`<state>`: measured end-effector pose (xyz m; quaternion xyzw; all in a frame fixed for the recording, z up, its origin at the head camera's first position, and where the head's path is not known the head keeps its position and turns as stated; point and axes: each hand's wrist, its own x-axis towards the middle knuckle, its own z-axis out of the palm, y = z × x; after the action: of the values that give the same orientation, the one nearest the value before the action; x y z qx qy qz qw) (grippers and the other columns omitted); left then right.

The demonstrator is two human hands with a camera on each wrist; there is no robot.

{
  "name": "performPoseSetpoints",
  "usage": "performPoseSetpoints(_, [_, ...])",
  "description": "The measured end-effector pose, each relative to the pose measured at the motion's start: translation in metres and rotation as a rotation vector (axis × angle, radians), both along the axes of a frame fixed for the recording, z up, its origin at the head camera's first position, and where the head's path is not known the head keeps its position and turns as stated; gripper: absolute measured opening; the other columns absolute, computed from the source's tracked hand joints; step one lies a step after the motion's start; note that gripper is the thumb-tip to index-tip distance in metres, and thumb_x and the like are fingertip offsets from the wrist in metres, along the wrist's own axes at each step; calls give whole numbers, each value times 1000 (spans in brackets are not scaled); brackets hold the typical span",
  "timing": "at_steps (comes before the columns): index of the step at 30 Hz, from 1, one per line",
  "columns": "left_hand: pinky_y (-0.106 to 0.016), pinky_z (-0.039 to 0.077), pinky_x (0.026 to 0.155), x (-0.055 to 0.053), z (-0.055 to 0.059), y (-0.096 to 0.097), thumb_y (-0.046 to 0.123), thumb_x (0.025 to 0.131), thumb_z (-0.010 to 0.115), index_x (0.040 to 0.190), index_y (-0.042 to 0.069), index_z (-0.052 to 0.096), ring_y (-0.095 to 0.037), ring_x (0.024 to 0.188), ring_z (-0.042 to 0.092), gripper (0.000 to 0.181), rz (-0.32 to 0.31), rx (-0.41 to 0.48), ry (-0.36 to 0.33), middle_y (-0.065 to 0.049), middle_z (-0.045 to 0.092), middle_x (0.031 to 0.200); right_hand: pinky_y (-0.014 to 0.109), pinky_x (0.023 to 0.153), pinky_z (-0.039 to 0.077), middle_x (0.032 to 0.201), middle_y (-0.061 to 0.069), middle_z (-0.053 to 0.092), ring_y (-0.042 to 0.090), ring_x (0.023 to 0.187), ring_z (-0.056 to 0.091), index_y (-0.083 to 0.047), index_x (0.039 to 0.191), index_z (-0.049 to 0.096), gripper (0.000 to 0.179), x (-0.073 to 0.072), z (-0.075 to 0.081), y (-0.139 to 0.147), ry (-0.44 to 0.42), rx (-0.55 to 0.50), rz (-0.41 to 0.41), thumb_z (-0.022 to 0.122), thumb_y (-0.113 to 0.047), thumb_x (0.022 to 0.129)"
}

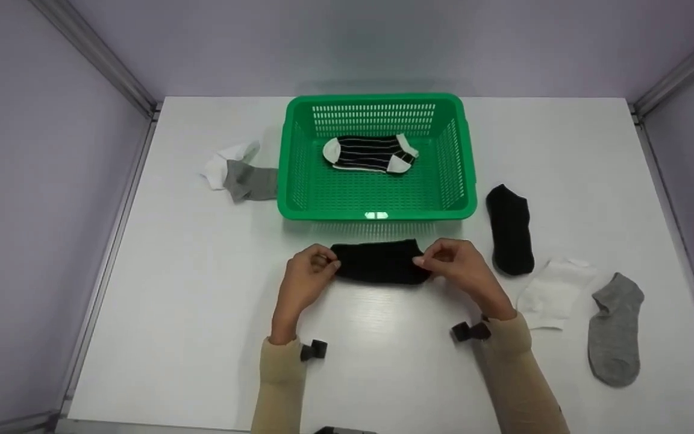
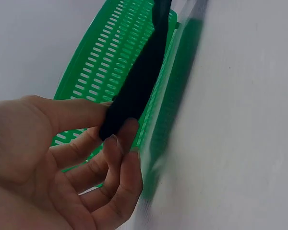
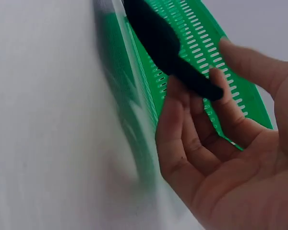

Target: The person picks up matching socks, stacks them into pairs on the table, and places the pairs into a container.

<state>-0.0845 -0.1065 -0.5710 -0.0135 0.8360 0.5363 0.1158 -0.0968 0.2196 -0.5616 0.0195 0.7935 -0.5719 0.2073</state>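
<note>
A folded black sock (image 1: 377, 262) stretches between both hands just in front of the green basket (image 1: 377, 214). My left hand (image 1: 309, 277) pinches its left end between thumb and fingers; the left wrist view shows the sock (image 2: 139, 76) edge-on in that pinch. At the other end, my right hand (image 1: 458, 265) holds the sock with curled fingers. In the right wrist view the sock's end (image 3: 197, 81) lies against those fingers, while the thumb (image 3: 249, 62) stands a little off it. Inside the basket lies a pair of black-and-white striped socks (image 1: 368, 152).
Right of the basket lie another black sock (image 1: 511, 232), a white sock (image 1: 555, 292) and a grey sock (image 1: 616, 331). On the left, a white sock (image 1: 217, 169) and a grey sock (image 1: 256, 182) overlap beside the basket. Pale walls enclose the white table (image 1: 184, 301).
</note>
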Motion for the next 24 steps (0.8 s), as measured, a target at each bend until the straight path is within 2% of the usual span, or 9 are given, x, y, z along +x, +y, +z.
performPoseSetpoints(4, [-34, 56, 75, 0, -2, 0, 11, 98, 71, 126, 12, 69, -15, 78, 71, 27, -1, -35, 37, -7, 76, 91, 23, 67, 52, 91, 5, 70, 13, 79, 64, -4, 105, 70, 28, 1, 0, -3, 79, -6, 35, 84, -23, 91])
performPoseSetpoints(7, [-36, 57, 75, -1, -4, 2, 7, 98, 67, 130, 11, 68, -16, 78, 72, 32, 37, -101, 49, -6, 77, 89, 23, 69, 52, 104, 12, 67, 17, 88, 62, -7, 118, 69, 25, 1, -1, -4, 151, 33, 106, 78, -10, 94])
performPoseSetpoints(10, [-38, 58, 75, -2, -5, 6, 5, 97, 63, 126, 10, 69, -17, 79, 73, 30, 76, -169, 54, -6, 78, 88, 26, 74, 49, 110, 13, 67, 18, 89, 57, -12, 120, 73, 25, 3, -1, -6, 202, 141, 174, 72, -5, 97])
performPoseSetpoints(12, [-37, 57, 71, -3, -5, 8, 5, 97, 61, 123, 8, 70, -17, 76, 72, 28, 78, -209, 60, -6, 78, 88, 29, 78, 48, 109, 11, 67, 19, 89, 55, -13, 118, 75, 22, 4, -1, -8, 216, 217, 204, 71, -6, 98])
performPoseSetpoints(15, [-33, 54, 66, -2, -1, 12, 7, 98, 62, 118, 9, 72, -13, 70, 68, 22, 78, -262, 69, -4, 77, 86, 32, 82, 48, 103, 10, 66, 18, 89, 56, -9, 116, 77, 19, 5, -1, -10, 237, 311, 218, 72, -10, 98])
performPoseSetpoints(18, [-33, 52, 64, -2, 4, 15, 11, 100, 63, 112, 8, 73, -14, 69, 64, 16, 94, -306, 105, -4, 74, 83, 35, 81, 51, 102, 13, 64, 22, 89, 60, -4, 116, 77, 21, 7, 2, -13, 284, 370, 184, 74, -10, 96])
performPoseSetpoints(21, [-35, 54, 69, -4, 9, 20, 9, 101, 64, 108, 4, 74, -17, 76, 65, 13, 98, -277, 165, -6, 72, 87, 37, 82, 54, 103, 14, 64, 24, 91, 64, -2, 116, 76, 21, 9, 7, -19, 335, 409, 138, 74, -6, 95])
performPoseSetpoints(24, [-36, 57, 76, -5, 9, 28, 5, 101, 65, 108, 2, 74, -20, 86, 68, 12, 26, -216, 214, -9, 74, 95, 39, 84, 56, 106, 12, 67, 24, 95, 66, -2, 116, 76, 21, 11, 10, -29, 342, 394, 159, 73, -3, 95])
